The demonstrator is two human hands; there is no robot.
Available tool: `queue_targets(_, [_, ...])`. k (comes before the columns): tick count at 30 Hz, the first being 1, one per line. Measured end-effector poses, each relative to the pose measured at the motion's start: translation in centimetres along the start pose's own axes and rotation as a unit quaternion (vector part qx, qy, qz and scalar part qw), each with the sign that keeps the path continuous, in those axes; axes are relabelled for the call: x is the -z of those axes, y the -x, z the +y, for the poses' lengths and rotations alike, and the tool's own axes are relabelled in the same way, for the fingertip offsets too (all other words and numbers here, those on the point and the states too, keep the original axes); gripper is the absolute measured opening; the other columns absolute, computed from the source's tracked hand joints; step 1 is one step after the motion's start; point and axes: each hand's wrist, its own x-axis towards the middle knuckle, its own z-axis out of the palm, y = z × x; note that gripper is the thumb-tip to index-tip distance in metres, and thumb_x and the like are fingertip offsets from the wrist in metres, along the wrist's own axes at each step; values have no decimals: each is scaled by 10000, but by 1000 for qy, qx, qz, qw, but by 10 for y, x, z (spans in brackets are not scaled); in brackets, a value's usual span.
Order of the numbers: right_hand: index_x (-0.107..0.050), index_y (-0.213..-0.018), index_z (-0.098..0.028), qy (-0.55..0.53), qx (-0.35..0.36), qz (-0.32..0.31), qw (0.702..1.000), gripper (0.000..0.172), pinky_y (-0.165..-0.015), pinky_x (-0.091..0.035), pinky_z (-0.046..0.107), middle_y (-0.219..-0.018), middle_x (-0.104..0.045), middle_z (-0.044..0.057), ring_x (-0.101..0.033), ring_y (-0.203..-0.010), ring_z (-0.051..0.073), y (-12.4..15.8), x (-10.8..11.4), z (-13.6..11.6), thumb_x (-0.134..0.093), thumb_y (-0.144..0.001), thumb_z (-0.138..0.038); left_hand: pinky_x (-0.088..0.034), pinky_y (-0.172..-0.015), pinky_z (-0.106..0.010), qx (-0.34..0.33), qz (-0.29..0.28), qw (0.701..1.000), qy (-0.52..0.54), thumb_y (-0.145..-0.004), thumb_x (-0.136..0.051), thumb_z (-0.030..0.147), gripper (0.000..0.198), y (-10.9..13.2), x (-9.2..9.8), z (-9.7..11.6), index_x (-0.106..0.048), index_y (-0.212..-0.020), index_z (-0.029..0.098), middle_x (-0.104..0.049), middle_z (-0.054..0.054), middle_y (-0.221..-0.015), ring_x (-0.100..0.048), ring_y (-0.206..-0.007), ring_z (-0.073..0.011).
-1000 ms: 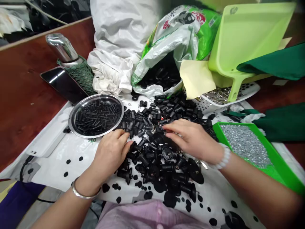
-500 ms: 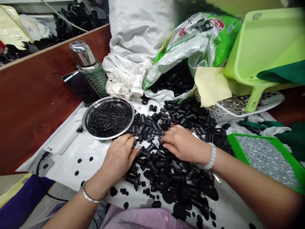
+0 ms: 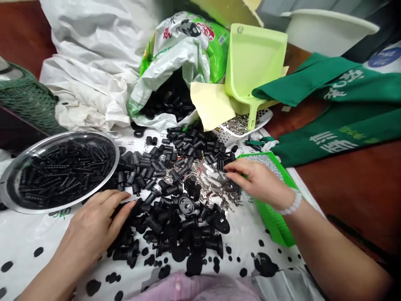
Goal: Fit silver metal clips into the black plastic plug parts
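A heap of small black plastic parts [image 3: 175, 200] lies on a white sheet with black spots [image 3: 37, 238]. Flat silver metal clips [image 3: 213, 179] are mixed into the heap's right side. My left hand [image 3: 94, 225] rests at the heap's left edge, fingers stretched toward the black parts, nothing visibly held. My right hand [image 3: 257, 179] reaches over the front edge of a green tray [image 3: 275, 225], fingertips pinched together at the clips; what they hold is too small to make out. A round steel dish [image 3: 9, 175] of black springs sits at the left.
Behind the heap lie a white sack [image 3: 94, 54], a green-and-white bag [image 3: 175, 54] spilling black rings, a lime dustpan [image 3: 253, 62], yellow paper [image 3: 209, 102] and a white perforated basket [image 3: 263, 119]. Green cloth [image 3: 338, 104] covers the brown table [image 3: 360, 188] at right.
The view has swung right. My right hand moved right, from the middle of the heap to the clips by the green tray. My left hand stayed at the heap's left edge.
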Motion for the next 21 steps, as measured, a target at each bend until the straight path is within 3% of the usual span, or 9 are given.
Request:
queue_targets(4, [-647, -775, -149, 48, -29, -28, 998, 150, -582, -412, 265, -776, -628, 71, -594, -679, 175, -7, -36, -19, -513, -841, -156, -466, -796, -354, -29, 25, 999, 4, -882, -413, 461, 346, -11, 9, 17, -612, -929, 182, -628, -75, -931, -595, -861, -213])
queue_targets(7, [-616, -674, -132, 68, -32, -24, 997, 165, -529, -361, 253, -702, -594, 76, -571, -614, 161, -15, -51, -29, -511, -777, -56, -472, -788, -344, -47, 24, 999, 13, -891, -424, 419, 317, -18, 16, 27, -609, -932, 164, -624, -81, -925, -592, -852, -202])
queue_targets(13, [-576, -766, -141, 46, -4, 35, 998, 231, -525, -360, 271, -715, -578, 71, -542, -603, 171, -5, -36, -29, -374, -876, -128, -483, -786, -310, -75, 12, 993, 85, -889, -471, 317, 204, -27, 24, 58, -587, -983, 179, -619, -68, -958, -581, -873, -174])
queue_targets(17, [-565, -870, -164, -18, 84, 47, 995, 262, -568, -419, 252, -688, -583, 23, -550, -589, 140, 14, -23, -50, -307, -916, -163, -492, -769, -326, -160, 29, 979, 122, -883, -487, 281, 273, -37, 17, 96, -517, -1124, 157, -620, -78, -976, -570, -879, -185])
queue_targets(19, [-566, -889, -166, -95, 148, 52, 983, 271, -590, -447, 248, -734, -602, 33, -571, -633, 139, 22, -23, -64, -299, -905, -126, -490, -696, -327, -198, 46, 973, 110, -893, -455, 234, 205, -40, 13, 111, -539, -1061, 151, -625, -65, -881, -568, -785, -182])
queue_targets(21, [-570, -838, -168, -164, 160, 74, 971, 300, -571, -463, 261, -710, -599, 39, -574, -617, 146, 29, -24, -72, -283, -908, -118, -465, -619, -309, -217, 38, 971, 89, -887, -428, 160, 142, -42, 11, 118, -566, -919, 163, -599, -33, -751, -538, -674, -166])
